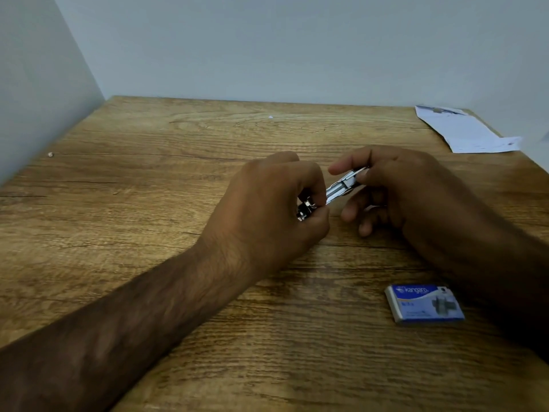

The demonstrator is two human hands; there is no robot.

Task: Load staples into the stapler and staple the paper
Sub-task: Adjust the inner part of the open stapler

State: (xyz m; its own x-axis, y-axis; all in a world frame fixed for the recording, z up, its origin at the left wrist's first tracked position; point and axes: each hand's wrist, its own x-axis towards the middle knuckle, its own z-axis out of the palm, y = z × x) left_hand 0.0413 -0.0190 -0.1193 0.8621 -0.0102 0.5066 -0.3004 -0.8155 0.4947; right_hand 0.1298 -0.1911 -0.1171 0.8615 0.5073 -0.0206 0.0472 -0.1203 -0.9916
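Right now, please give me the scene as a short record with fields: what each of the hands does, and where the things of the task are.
left hand: grips the near left end of the stapler
right hand: pinches the stapler's far right end
stapler: silver metal, held slanted between both hands
staple box: blue, lies flat on the table, beside the right forearm
paper: white, at the table's far right corner, no hand on it
staples loaded: cannot tell
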